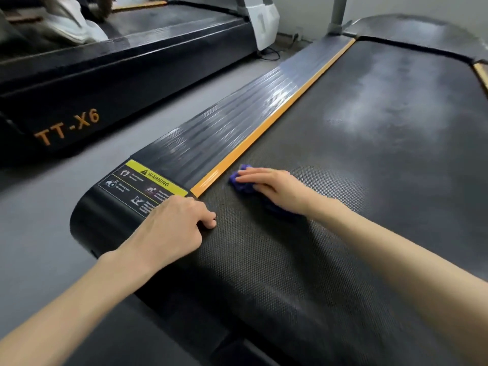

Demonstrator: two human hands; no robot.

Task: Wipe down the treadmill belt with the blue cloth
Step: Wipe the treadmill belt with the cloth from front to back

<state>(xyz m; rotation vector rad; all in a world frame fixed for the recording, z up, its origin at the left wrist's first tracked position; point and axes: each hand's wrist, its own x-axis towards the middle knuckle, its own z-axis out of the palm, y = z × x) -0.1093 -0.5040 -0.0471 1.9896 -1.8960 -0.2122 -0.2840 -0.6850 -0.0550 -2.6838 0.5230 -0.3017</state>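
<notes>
The right hand (274,190) lies flat on the blue cloth (244,184), fingers straight and close together, pressing it down onto the treadmill belt (369,180). The cloth is bunched under the palm and fingers. A crumpled edge shows past the fingertips and a darker fold shows below the wrist. It sits just beside the orange strip (264,128) that runs along the belt's edge, on the far side of the fingertips.

The left hand (171,225) rests nearer the person, on the rear corner of the treadmill where the belt meets the black end cap (87,220). Its fingers are curled under with the knuckles up, and they hold nothing that can be seen. Just beyond its knuckles is a yellow and black warning label (148,183), partly covered by the hand. The two hands are near each other but apart, with bare textured belt between them.

Beyond the label, the ribbed dark side rail (224,114) stretches away from the left hand, alongside the orange strip. Well ahead of the right hand the belt shows pale, hazy patches (383,101). To the left of the left hand lies grey floor (39,207), and past it stands a second black treadmill (105,83) marked TT-X6.
</notes>
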